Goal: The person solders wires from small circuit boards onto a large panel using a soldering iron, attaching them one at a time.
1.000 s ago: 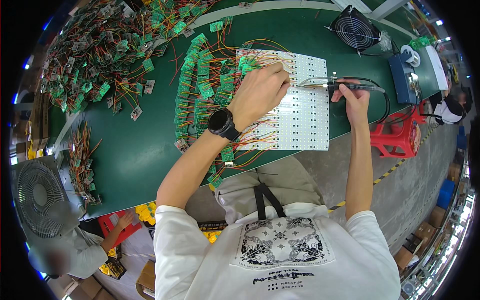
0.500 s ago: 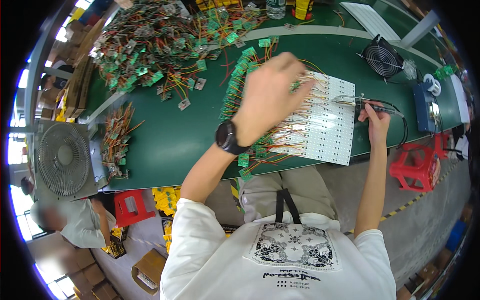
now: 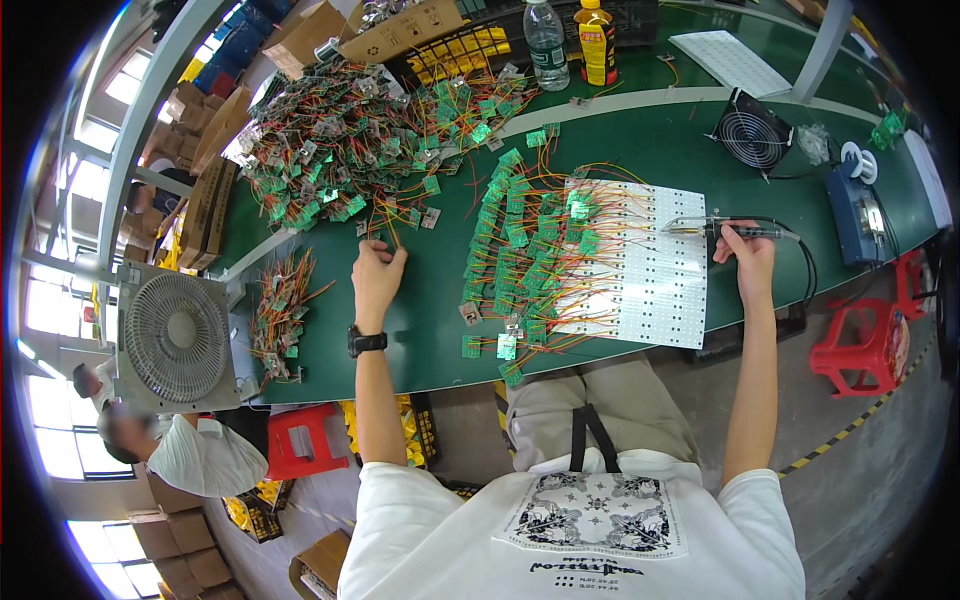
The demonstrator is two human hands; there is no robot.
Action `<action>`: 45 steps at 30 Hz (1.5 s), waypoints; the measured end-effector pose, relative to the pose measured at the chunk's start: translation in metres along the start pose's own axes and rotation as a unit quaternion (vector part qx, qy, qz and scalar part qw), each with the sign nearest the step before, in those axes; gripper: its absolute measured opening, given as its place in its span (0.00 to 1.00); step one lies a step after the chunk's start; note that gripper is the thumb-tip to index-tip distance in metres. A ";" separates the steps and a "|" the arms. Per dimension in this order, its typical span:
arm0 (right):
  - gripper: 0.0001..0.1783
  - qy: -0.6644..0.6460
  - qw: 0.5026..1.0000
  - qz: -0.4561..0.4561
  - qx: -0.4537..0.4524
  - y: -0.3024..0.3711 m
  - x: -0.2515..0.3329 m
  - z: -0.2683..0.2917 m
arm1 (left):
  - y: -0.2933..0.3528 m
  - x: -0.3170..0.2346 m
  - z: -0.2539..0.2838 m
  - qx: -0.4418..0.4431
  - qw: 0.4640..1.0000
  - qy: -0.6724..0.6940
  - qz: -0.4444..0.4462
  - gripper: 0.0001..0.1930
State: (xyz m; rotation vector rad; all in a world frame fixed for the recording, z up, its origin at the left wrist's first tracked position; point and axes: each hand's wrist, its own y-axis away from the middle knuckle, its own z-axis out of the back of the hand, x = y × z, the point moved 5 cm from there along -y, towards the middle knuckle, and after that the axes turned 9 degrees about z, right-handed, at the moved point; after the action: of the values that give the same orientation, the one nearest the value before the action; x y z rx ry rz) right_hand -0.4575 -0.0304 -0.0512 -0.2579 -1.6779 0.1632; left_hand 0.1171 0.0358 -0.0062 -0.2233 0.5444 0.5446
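My left hand, with a black watch at the wrist, is at the near edge of a heap of small wired circuit boards. Its fingers are pinched on thin wires at the heap's edge. In my right hand is a soldering iron, its tip over the right part of a white perforated panel. Red and yellow wires run from rows of green circuit boards onto the panel's left part. The boards lie mostly left of the panel, some overlapping it.
A blue box with a white spool stands at the right, near a black fan. Two bottles stand at the back. A wire bundle lies at the left, beside a large fan. Another person sits at lower left.
My left hand has moved left from over the wired boards beside the panel to the heap, where its fingers close on wires. The right hand holds the soldering iron almost still. The view has shifted.
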 end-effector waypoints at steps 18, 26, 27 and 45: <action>0.10 -0.003 0.995 0.053 -0.081 0.007 0.004 0.005 | 0.081 -0.071 -0.020 0.264 0.894 0.356 0.064 0.12; 0.11 -0.032 0.998 -0.004 -0.058 0.012 0.004 0.002 | 0.109 -0.202 -0.060 0.289 0.851 0.384 -0.213 0.12; 0.11 -0.028 0.998 -0.006 -0.062 0.012 0.002 0.004 | 0.110 -0.214 -0.065 0.294 0.848 0.385 -0.213 0.12; 0.12 0.024 1.000 -0.013 0.001 0.017 0.003 -0.001 | 0.130 -0.240 -0.146 0.135 0.878 0.111 -0.446 0.04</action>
State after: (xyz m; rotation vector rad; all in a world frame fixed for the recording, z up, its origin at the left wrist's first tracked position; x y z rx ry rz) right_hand -0.4555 -0.0130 -0.0528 -0.2370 -1.6335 0.1392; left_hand -0.1893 -0.0084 -0.0047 -0.2455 0.6646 -0.4655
